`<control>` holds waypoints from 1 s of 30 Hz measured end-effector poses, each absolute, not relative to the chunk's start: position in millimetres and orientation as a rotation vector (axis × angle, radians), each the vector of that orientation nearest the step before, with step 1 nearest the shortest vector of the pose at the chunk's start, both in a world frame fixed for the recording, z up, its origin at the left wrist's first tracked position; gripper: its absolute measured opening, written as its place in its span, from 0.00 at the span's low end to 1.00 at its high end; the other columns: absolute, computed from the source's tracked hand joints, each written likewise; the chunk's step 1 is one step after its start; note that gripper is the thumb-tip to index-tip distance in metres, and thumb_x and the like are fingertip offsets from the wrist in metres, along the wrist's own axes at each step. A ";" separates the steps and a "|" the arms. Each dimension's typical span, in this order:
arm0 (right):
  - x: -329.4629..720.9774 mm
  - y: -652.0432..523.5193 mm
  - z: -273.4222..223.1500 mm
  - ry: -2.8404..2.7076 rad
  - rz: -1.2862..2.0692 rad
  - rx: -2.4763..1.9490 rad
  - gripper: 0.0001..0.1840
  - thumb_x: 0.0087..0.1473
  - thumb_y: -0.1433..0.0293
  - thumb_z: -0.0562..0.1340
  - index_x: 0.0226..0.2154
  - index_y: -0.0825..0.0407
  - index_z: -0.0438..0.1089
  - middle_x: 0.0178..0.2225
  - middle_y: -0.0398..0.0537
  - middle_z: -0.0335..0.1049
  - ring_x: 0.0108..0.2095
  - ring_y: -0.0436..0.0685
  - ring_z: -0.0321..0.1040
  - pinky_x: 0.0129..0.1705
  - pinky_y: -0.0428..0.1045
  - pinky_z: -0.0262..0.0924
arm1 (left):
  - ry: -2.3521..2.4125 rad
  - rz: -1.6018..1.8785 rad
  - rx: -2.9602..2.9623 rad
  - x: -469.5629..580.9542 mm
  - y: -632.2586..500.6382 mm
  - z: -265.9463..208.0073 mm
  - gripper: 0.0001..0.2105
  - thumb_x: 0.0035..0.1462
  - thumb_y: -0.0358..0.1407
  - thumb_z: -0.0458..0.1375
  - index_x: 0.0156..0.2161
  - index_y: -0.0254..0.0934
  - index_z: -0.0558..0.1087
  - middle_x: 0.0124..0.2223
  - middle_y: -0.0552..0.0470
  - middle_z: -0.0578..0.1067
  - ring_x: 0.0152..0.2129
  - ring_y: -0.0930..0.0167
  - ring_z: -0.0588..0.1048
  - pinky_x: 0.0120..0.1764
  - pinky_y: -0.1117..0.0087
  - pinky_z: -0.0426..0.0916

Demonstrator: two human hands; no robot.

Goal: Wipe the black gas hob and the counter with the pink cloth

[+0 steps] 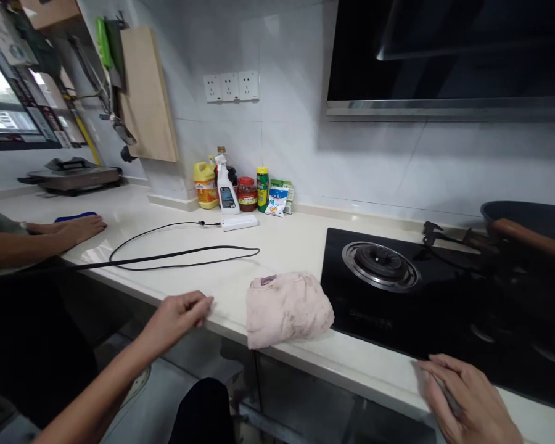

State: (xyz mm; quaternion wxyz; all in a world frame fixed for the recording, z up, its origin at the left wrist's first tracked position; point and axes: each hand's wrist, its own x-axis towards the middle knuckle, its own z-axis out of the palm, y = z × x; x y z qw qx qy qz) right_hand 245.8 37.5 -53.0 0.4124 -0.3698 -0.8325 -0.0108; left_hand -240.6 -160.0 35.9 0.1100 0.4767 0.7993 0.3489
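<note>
My left hand [180, 317] is loosely closed above the front edge of the white counter, with nothing visible in it. To its right, apart from it, a folded pale pink towel [289, 308] lies at the counter's edge, one side against the black gas hob [374, 314]. My right hand [469, 398] is at the front edge of the counter, before the hob. Its fingers are stretched and slightly bent, with a gap between thumb and fingers. A dark grey patch shows in that gap; I cannot make out whether it is an object or shadow.
A black cable [189, 251] loops to a white power strip [239, 222]. A spray bottle [226, 188] and several containers line the wall. A wok [531, 216] occupies the hob's right side. Another person's hand [83, 229] rests on the counter at left.
</note>
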 end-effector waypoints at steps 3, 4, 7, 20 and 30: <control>229.2 29.6 -37.4 -2.059 0.037 -0.881 0.13 0.64 0.61 0.57 0.43 0.45 0.76 0.48 0.53 0.71 0.49 0.63 0.69 0.48 0.59 0.67 | 2.183 1.077 1.675 -200.4 -152.8 27.6 0.17 0.61 0.48 0.56 0.29 0.40 0.77 0.29 0.51 0.77 0.27 0.69 0.72 0.33 0.71 0.65; 218.6 25.2 -28.6 -2.061 0.053 -0.830 0.12 0.64 0.63 0.57 0.43 0.45 0.75 0.49 0.53 0.71 0.50 0.63 0.69 0.48 0.58 0.67 | 2.119 1.124 1.773 -191.0 -146.1 25.9 0.15 0.62 0.47 0.56 0.33 0.40 0.78 0.33 0.49 0.78 0.31 0.67 0.74 0.36 0.70 0.67; 170.8 10.1 4.0 -2.201 0.092 -0.581 0.13 0.65 0.67 0.57 0.47 0.45 0.74 0.52 0.55 0.69 0.54 0.64 0.66 0.52 0.60 0.64 | 1.960 1.317 1.986 -177.0 -119.6 21.1 0.12 0.64 0.42 0.54 0.43 0.40 0.79 0.45 0.44 0.78 0.45 0.63 0.74 0.49 0.64 0.68; 6.4 27.0 46.7 -2.995 0.219 -0.371 0.29 0.62 0.48 0.59 0.61 0.43 0.65 0.62 0.57 0.58 0.60 0.71 0.55 0.60 0.69 0.52 | 1.982 1.295 2.057 -192.9 -62.2 2.7 0.18 0.68 0.43 0.51 0.55 0.41 0.76 0.56 0.43 0.74 0.56 0.61 0.70 0.61 0.53 0.63; 91.0 29.0 28.8 -2.753 -0.061 -0.487 0.06 0.61 0.65 0.62 0.40 0.49 0.66 0.44 0.50 0.65 0.43 0.60 0.62 0.46 0.57 0.62 | 2.073 0.955 2.165 -190.4 -67.6 -8.5 0.23 0.70 0.48 0.50 0.65 0.45 0.67 0.64 0.44 0.71 0.62 0.59 0.66 0.63 0.50 0.60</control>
